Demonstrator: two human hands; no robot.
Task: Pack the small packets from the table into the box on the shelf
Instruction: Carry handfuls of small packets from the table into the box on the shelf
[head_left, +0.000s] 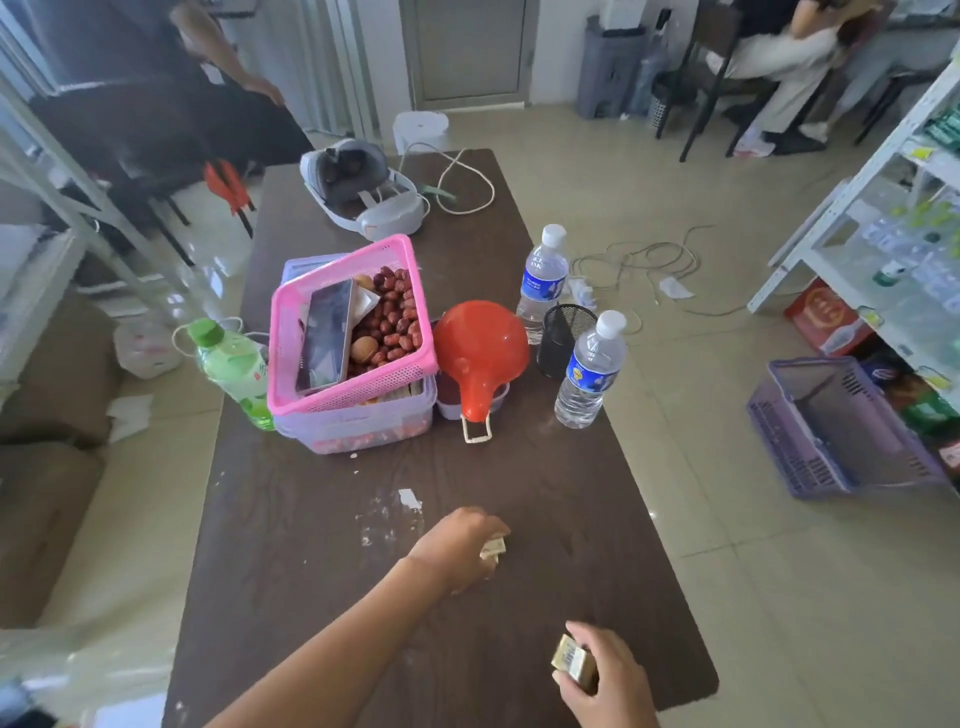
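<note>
You're gathering — your left hand (460, 545) curls over a pale packet (493, 548) on the table (311, 519), your right hand (610, 678), nearer you, grips a gold packet (573, 662) — next, I judge, carry both to the shelf (789, 260) beyond your right hand.

Pale packet (493, 548) in left hand (460, 545), gold packet (573, 664) in right hand (610, 675)

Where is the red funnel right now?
In the head view, the red funnel lies near the middle of the brown table, just right of the pink basket and left of the black mesh pen cup.
</note>
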